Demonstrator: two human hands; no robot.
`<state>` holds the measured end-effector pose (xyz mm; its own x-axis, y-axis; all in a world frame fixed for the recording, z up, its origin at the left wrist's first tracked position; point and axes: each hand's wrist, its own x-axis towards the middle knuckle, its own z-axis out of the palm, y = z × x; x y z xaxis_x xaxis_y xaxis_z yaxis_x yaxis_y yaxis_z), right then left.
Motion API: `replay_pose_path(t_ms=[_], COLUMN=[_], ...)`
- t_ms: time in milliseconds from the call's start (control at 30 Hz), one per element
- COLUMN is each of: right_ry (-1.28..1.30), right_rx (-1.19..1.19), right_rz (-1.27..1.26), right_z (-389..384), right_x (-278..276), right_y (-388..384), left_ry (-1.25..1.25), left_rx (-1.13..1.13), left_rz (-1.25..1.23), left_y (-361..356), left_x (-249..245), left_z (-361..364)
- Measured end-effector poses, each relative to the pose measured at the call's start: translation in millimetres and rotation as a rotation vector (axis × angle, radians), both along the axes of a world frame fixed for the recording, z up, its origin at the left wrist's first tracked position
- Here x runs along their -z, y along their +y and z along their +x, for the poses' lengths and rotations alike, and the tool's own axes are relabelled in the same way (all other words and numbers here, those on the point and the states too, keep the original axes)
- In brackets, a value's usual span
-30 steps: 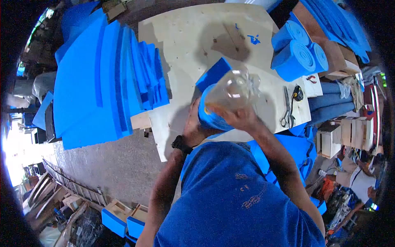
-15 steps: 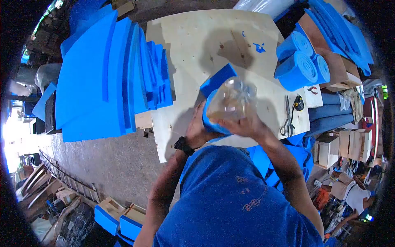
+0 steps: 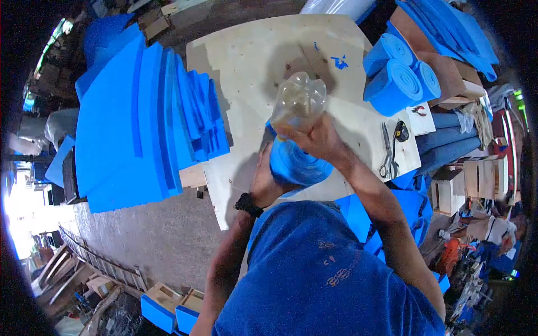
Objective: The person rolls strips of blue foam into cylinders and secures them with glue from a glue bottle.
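Note:
My right hand (image 3: 319, 141) is wrapped round a clear plastic bottle (image 3: 301, 99), its base pointing up and away from me, above a rolled piece of blue foam (image 3: 300, 163). Against the left side of that roll lies my left hand (image 3: 268, 178), with a black band at the wrist. The bottle's neck is hidden behind my right hand, beside the top of the roll. Both hands are over the near part of the pale wooden board (image 3: 246, 73).
Stacked blue foam sheets (image 3: 112, 123) stand at the left. Several foam rolls (image 3: 395, 84) sit at the board's right, near scissors (image 3: 386, 151), a tape measure (image 3: 401, 132) and pliers (image 3: 418, 111). Another person (image 3: 487, 228) is at the far right.
The bottle has moved left and away from me in my right hand, uncovering more of the blue roll. My left hand still rests on the roll. The whole view has shifted slightly.

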<state>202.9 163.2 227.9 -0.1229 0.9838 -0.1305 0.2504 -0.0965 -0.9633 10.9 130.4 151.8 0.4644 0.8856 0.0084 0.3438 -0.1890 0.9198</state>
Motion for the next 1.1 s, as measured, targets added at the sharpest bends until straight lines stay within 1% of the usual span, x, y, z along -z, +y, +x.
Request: replay_pose_path(t_ms=[33, 67, 100, 167, 233, 267, 367, 400, 500, 533, 633, 667, 733, 767, 800, 867, 900, 933, 1033, 1067, 1100], right_ry=[-0.079, -0.158, -0.195, -0.273, -0.021, -0.003, 0.253, 0.096, 0.048, 0.002, 0.073, 0.015, 0.085, 0.121, 0.184, 0.129, 0.1, -0.104, 0.046, 0.12, 0.124], right_rx=[-0.05, -0.108, -0.125, -0.141, -0.043, -0.07, 0.071, 0.025, -0.059, 0.003, 0.039, 0.01, 0.095, 0.137, 0.088, 0.105, 0.109, 0.115, 0.205, 0.187, 0.157], right_rz=[0.23, 0.459, 0.572, 0.805, 0.446, 0.246, 0.314, 0.469, 0.218, 0.408, 0.147, 0.133, 0.197, 0.235, 0.332, 0.336, 0.336, 0.361, 0.217, 0.275, 0.276], right_z=[0, -2, -3, -4, 10, 28, 12, 6, 16, 24, 49, 54, 35, 25, 19, 21, 25, 38, 48, 47, 40], right_x=[0, 4, 4, 5, 11, 27, 14, 9, 5, 16, 23, 24, 24, 23, 17, 20, 22, 22, 21, 32, 31], right_y=[-5, -15, -20, -29, -27, -15, -21, -27, -41, -38, -38, -34, -37, -37, -42, -45, -47, -43, -34, -31, -35], left_ry=[-0.005, -0.005, -0.001, -0.008, -0.023, 0.007, 0.055, 0.05, 0.064, 0.074, 0.084, 0.06, 0.017, 0.01, 0.005, -0.021, -0.043, -0.067, 0.048, 0.079, 0.103], left_rx=[-0.029, 0.008, 0.046, 0.041, -0.03, 0.0, 0.059, 0.058, 0.04, 0.028, -0.006, 0.009, 0.041, 0.041, 0.042, 0.053, 0.063, 0.071, 0.008, 0.004, 0.024], left_rz=[-0.005, -0.038, -0.081, -0.092, -0.034, -0.036, -0.028, -0.031, -0.072, -0.092, -0.088, -0.111, -0.155, -0.133, -0.111, -0.114, -0.135, -0.155, -0.04, -0.015, -0.016], left_y=[2, 7, 8, 7, 1, 0, 8, 7, 5, 4, 5, 4, 6, 8, 10, 10, 11, 12, 7, 6, 6], left_x=[2, 8, 10, 15, -9, -14, -17, -16, -19, -21, -16, -17, -45, -39, -35, -28, -35, -39, -18, -12, -21], left_z=[1, -1, -4, -7, -2, -1, 2, 1, 3, 4, 5, 6, 13, 12, 10, 7, 10, 11, 9, 8, 10])
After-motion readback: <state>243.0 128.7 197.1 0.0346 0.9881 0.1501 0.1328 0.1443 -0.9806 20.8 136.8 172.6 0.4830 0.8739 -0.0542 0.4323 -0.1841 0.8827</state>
